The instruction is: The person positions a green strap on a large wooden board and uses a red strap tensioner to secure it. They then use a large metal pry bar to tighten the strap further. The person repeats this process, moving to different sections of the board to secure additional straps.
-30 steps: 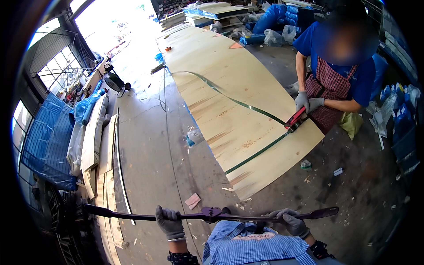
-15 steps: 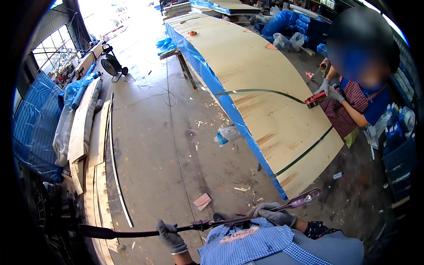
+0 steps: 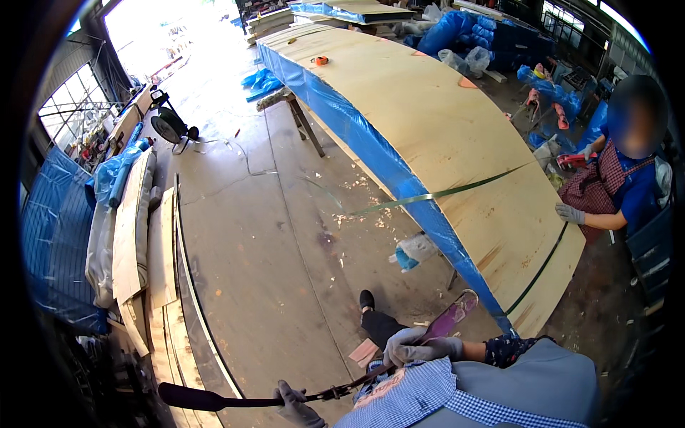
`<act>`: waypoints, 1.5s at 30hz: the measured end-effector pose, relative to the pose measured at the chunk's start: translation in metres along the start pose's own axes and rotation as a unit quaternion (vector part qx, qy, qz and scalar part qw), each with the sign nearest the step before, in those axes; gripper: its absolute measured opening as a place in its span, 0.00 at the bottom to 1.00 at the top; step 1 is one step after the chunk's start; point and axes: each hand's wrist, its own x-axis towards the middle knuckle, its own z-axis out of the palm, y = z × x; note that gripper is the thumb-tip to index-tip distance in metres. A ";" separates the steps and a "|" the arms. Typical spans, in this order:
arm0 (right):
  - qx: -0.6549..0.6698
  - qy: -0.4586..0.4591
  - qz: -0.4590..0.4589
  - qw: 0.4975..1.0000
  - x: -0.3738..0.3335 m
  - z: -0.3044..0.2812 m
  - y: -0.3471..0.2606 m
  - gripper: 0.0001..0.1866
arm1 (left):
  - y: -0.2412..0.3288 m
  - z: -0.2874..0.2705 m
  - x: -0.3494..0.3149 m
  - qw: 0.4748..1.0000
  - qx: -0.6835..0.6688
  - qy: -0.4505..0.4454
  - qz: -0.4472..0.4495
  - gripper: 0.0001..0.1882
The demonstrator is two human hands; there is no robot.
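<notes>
A long, dark purple two-handled crimping tool (image 3: 193,397) stretches across my front, its joint in the middle and its handles spread wide. My left hand (image 3: 296,406), in a grey glove, is closed on the left handle. The right handle is in the closed fingers of my right hand (image 3: 421,347), also gloved; its purple end sticks up beyond them. Just ahead stands a stack of pale wooden panels (image 3: 457,128) with blue film along its side. One green strap (image 3: 442,193) crosses the stack loosely, and a second strap (image 3: 539,276) lies tight near its close end.
At the right, a co-worker (image 3: 617,178) rests one gloved hand on the stack and holds a red tool (image 3: 572,161) in the other. Planks (image 3: 164,264) lie along the left. A strap reel (image 3: 170,125) stands on the floor farther back. Wood chips (image 3: 382,214) litter the concrete.
My hands and the crimping tool have shifted, its right end tilting up. The co-worker has stepped back right, taking the red tool off the strap. My foot now shows ahead.
</notes>
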 end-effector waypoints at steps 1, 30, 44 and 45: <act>0.012 -0.002 -0.008 1.000 0.022 -0.015 -0.002 0.16 | 0.008 0.012 0.014 1.000 0.014 0.004 -0.001 0.21; 0.115 0.156 -0.137 0.971 0.625 -0.203 -0.121 0.22 | 0.177 0.390 0.512 0.804 0.146 -0.575 0.036 0.11; -0.495 0.827 0.081 0.255 0.421 -0.399 -0.114 0.20 | 0.267 0.526 0.650 0.808 0.303 -0.504 -0.040 0.10; -0.467 0.867 0.101 0.144 0.390 -0.408 -0.103 0.24 | 0.272 0.535 0.659 0.816 0.311 -0.485 -0.044 0.13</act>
